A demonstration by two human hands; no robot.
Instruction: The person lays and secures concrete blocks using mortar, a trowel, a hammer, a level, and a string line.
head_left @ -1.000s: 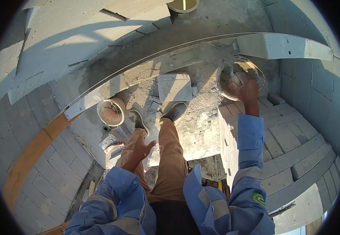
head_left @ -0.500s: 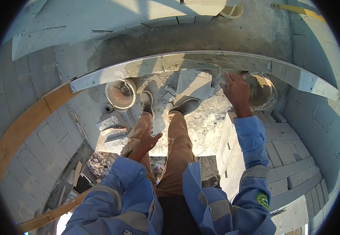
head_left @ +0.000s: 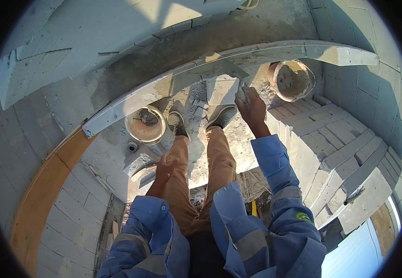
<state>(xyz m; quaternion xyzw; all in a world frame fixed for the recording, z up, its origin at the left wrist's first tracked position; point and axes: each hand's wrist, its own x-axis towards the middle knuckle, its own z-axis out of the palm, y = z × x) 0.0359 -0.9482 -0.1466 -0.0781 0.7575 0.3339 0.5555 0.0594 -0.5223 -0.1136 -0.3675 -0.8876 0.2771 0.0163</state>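
Observation:
My right hand point(head_left: 251, 109) is raised in front of the long, low wall of pale blocks point(head_left: 187, 69), over the floor beside a flat grey slab point(head_left: 222, 90). Its fingers are curled closed around something greyish at the fingertips that I cannot make out. Right of that hand stands a bucket of grey mortar point(head_left: 291, 79). My left hand point(head_left: 165, 167) hangs against my left trouser leg, its fingers blending into the cloth. Ahead of it, a second bucket point(head_left: 145, 124) has some dark, rough contents at the bottom.
A stack of pale blocks point(head_left: 335, 132) rises on the right. A curved-looking wooden plank point(head_left: 48, 185) runs along the left. Broken pieces point(head_left: 201, 109) lie near my shoes point(head_left: 221, 116). A small round grey object point(head_left: 132, 147) sits below the left bucket.
My right hand has moved left, away from the mortar bucket, and its fingers have closed. My left hand has drawn against my leg. The view has shifted and turned.

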